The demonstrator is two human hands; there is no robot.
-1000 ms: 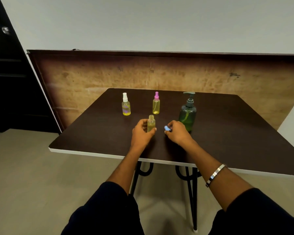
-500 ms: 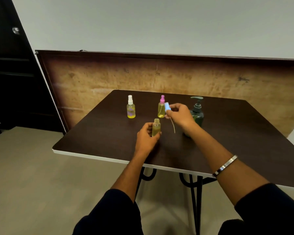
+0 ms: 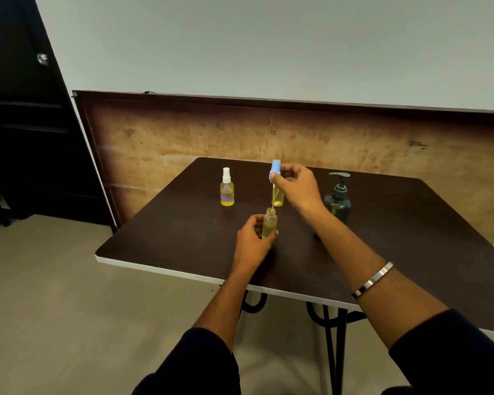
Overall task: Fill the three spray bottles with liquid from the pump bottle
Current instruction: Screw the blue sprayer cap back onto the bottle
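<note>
The left hand is gripping the open spray bottle while the right hand fingers are pinching the blue sprayer cap, apparently recapping; next, its tube needs threading into the neck.

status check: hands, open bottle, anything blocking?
Left hand grips open bottle upright on table. Right hand holds blue spray cap above it, tube at neck. Nothing blocking.

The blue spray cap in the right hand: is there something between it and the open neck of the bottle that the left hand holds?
Nothing visible. The blue spray cap hangs above the open bottle, its thin tube reaching down toward the neck. The pink-capped bottle's body stands behind, farther back on the table.
</note>
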